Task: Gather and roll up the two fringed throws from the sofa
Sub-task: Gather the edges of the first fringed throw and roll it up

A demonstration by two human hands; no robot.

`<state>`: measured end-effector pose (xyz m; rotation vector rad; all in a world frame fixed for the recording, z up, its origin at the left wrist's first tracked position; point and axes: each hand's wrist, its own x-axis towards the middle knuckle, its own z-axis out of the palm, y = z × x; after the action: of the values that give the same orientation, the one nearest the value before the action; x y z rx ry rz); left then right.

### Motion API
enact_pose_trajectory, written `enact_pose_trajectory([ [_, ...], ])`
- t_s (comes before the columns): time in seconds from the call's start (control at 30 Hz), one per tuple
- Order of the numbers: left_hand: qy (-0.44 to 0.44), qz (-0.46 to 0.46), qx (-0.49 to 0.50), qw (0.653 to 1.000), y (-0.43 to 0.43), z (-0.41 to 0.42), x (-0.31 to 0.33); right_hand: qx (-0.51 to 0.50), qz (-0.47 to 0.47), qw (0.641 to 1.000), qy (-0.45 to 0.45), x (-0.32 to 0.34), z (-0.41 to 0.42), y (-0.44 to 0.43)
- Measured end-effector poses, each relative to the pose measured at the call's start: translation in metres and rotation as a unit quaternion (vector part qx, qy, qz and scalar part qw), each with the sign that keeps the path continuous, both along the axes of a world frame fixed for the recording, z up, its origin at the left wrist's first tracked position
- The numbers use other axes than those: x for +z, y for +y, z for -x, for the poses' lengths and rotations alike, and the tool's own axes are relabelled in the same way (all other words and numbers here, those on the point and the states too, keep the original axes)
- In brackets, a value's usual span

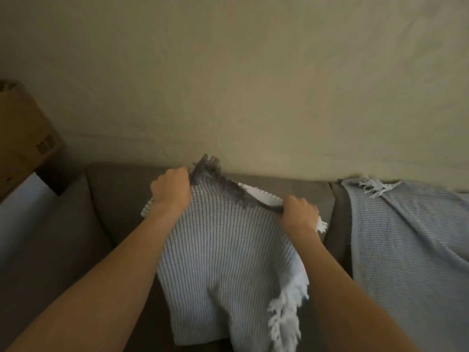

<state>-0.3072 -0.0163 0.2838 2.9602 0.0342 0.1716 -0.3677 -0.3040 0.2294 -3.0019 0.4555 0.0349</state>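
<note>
While the left hand [171,189] and right hand [300,212] grip its top edge, fingers [183,174] curled into the cloth, the striped throw [228,262] hangs before the middle of the sofa [119,199]: gathered up, not yet rolled. Second throw [406,250]: draped over the sofa's right end, untouched. Cardboard box [22,138]: beyond the sofa's left end, no hindrance. Both rolls apparently remain.

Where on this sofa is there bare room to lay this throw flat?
The sofa cushion left of the striped throw is bare out to the sofa's end. Only a narrow bare strip separates the two throws. The right side is crowded: the blue throw covers it.
</note>
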Motion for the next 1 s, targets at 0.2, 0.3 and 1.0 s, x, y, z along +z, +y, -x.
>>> enact_pose_trajectory([
  [0.2,0.061,-0.012,0.089,0.994,-0.006,-0.030,-0.034,0.079,-0.121,0.990,-0.006,-0.022,-0.026,-0.010],
  [0.3,0.121,-0.011,0.113,0.986,-0.002,-0.036,-0.052,0.144,-0.166,0.974,-0.057,-0.016,-0.034,0.002],
  [1.0,0.130,0.406,-0.212,0.880,-0.065,-0.030,-0.021,0.156,-0.666,0.724,0.083,-0.046,-0.033,0.012],
])
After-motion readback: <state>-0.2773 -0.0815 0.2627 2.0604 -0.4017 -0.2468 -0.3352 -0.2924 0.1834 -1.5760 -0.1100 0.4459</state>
